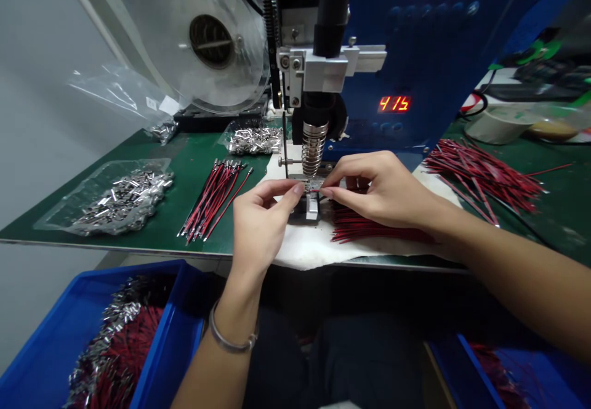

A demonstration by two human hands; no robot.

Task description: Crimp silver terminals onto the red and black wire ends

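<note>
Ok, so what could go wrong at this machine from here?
The fingers of both the left hand and right hand are close to the coiled spring, so a fingertip might get pinched if it lowers. The right wrist is over the red wires on the white cloth, and could drag some out of line.

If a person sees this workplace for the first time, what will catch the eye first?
Probably the glowing red number displays on the blue machine, above the hands. Next, the left hand and right hand, close together below the metal spring. The heap of red-and-black wires at the right also stands out.
</note>
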